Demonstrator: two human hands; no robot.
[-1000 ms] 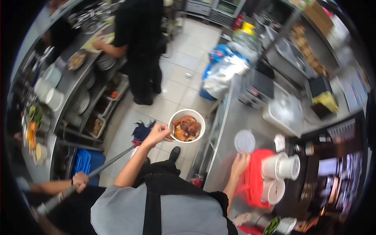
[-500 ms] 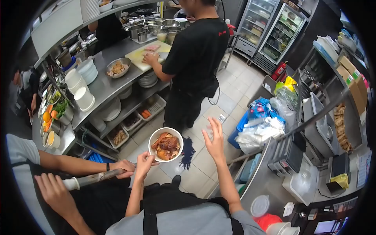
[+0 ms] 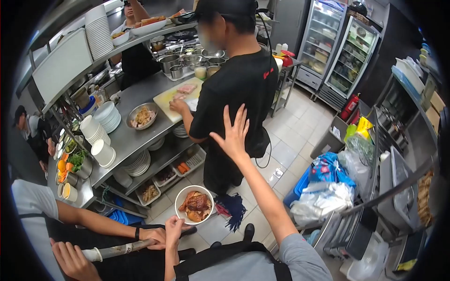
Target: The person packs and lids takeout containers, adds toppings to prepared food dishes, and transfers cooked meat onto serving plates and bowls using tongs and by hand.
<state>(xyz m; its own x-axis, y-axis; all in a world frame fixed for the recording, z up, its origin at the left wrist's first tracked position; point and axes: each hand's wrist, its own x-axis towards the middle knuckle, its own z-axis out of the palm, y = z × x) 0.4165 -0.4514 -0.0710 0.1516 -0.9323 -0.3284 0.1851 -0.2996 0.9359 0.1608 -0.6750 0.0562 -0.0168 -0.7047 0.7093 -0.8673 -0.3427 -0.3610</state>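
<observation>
A round white tub (image 3: 179,216) holds pieces of browned roast meat (image 3: 196,206). My left hand (image 3: 174,229) pinches the tub's rim at its lower left, and the tub is held above the floor. My right hand (image 3: 234,133) is raised with its fingers spread and nothing in it. It appears in front of the black shirt of a person (image 3: 239,89) at the counter; whether it touches the shirt I cannot tell.
A co-worker on the left grips a pole (image 3: 122,249); a dark mop head (image 3: 230,210) lies beyond the tub. The steel counter (image 3: 122,157) bears a bowl and cutting board (image 3: 164,98). Bags (image 3: 323,203) and a bin (image 3: 332,136) stand right.
My right hand has left the clear lid on the right counter and now reaches forward, open. The tub has shifted left and down in view. The view has turned left.
</observation>
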